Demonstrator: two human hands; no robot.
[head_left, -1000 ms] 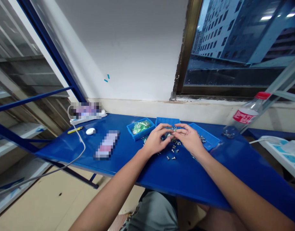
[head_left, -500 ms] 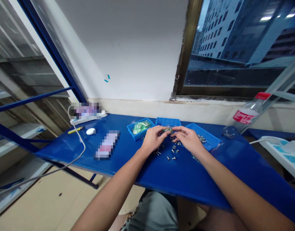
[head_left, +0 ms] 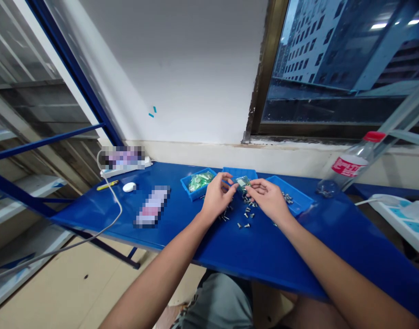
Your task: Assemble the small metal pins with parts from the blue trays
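Both my hands meet over the blue table (head_left: 264, 251). My left hand (head_left: 217, 195) and my right hand (head_left: 269, 197) pinch a small green part in a clear bag (head_left: 243, 182) between their fingertips, held a little above the table. Several small metal screws (head_left: 245, 215) lie loose on the table just below and between my hands. Behind my hands stand three small blue trays: the left tray (head_left: 197, 183) holds green bagged parts, the middle tray (head_left: 239, 173) is partly hidden, and the right tray (head_left: 293, 198) holds several metal pieces.
A clear plastic bottle with a red cap (head_left: 349, 167) leans at the right. A white power strip (head_left: 399, 214) lies at the far right. At the left lie a white round object (head_left: 129, 187), a yellow pen (head_left: 107, 185) and a grey cable (head_left: 112, 214). Blue shelving (head_left: 24, 151) stands left.
My hands have lifted slightly and drawn apart a little. The small green bagged part now shows between my fingertips, turned up to face me.
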